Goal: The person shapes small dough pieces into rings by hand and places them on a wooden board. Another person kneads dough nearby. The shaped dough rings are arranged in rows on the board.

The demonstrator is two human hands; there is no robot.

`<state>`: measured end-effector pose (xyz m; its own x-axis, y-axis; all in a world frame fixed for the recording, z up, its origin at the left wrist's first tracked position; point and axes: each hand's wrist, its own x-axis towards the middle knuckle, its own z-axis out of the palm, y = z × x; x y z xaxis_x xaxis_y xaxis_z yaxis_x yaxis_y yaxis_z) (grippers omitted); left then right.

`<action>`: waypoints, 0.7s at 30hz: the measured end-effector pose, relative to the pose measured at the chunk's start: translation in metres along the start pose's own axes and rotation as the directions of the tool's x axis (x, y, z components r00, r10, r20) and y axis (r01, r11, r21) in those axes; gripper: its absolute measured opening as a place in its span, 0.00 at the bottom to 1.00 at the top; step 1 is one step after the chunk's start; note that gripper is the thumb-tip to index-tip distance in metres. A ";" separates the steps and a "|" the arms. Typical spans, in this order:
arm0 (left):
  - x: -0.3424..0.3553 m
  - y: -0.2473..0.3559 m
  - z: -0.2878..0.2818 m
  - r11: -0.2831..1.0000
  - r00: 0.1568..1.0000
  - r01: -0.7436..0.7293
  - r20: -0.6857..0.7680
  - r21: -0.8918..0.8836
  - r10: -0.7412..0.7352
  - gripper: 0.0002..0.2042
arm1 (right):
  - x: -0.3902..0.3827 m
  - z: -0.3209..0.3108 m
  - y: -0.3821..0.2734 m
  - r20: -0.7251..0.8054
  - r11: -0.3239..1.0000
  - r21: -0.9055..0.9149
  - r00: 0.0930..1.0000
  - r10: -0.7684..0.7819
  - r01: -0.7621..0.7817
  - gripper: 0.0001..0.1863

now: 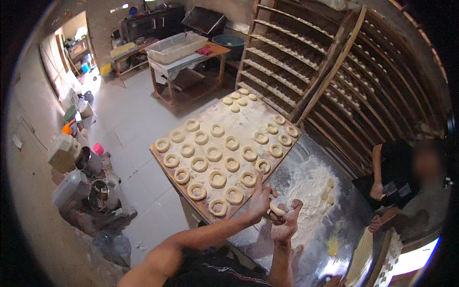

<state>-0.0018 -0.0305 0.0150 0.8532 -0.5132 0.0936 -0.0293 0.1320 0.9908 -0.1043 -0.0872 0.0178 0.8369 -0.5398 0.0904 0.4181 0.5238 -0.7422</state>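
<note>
Between my left hand (260,203) and my right hand (285,225), a pale piece of dough (277,209) is held, fingers curled around it, above the front corner of a wooden board. That board (160,147) is dusted with flour and bears several dough rings (217,179) and, at its far corner, several small round pieces (235,107). Beside it, to the right, a steel worktop (291,170) carries spread flour (311,210), several small dough lumps (330,186) and a long sheet of dough (358,258) near its right edge.
A person (397,172) at the right grips the dough sheet. Behind, wooden racks (315,67) hold trays of dough pieces. A table with a plastic tub (174,48) and a blue barrel (229,45) stand at the back. Mixers and pots (81,186) line the left wall beside the tiled floor (134,138).
</note>
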 end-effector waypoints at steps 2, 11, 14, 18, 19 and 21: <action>-0.002 0.002 -0.003 0.989 1.000 0.018 -0.012 -0.148 -0.020 0.21 | -0.004 -0.005 -0.002 -0.059 0.994 0.034 0.993 0.104 -0.102 0.26; 0.010 -0.005 -0.034 0.997 0.988 -0.069 -0.139 -0.038 0.063 0.17 | 0.020 0.009 0.015 -0.057 0.958 -0.286 0.998 -0.021 0.004 0.15; 0.026 0.003 -0.069 0.272 0.335 -0.937 0.346 0.219 0.876 0.16 | 0.036 0.025 0.026 0.187 0.992 -0.052 0.975 0.123 -0.115 0.15; 0.069 0.003 -0.094 0.944 0.975 0.176 -0.080 -0.280 -0.206 0.23 | 0.087 0.052 0.059 -0.111 0.954 -0.130 0.960 0.258 -0.271 0.18; 0.084 0.001 -0.105 0.994 0.999 -0.003 -0.050 -0.108 -0.002 0.26 | 0.098 0.061 0.072 -0.205 0.911 -0.239 0.935 0.290 -0.336 0.20; 0.101 -0.007 -0.129 0.919 0.926 -0.375 0.012 0.124 0.377 0.22 | 0.113 0.073 0.088 0.104 0.932 -0.248 0.949 0.298 -0.265 0.22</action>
<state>0.1522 0.0263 0.0053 0.7728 -0.4360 0.4612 -0.4115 0.2091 0.8871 0.0530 -0.0542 0.0110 0.9555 -0.2875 -0.0659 0.0799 0.4673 -0.8805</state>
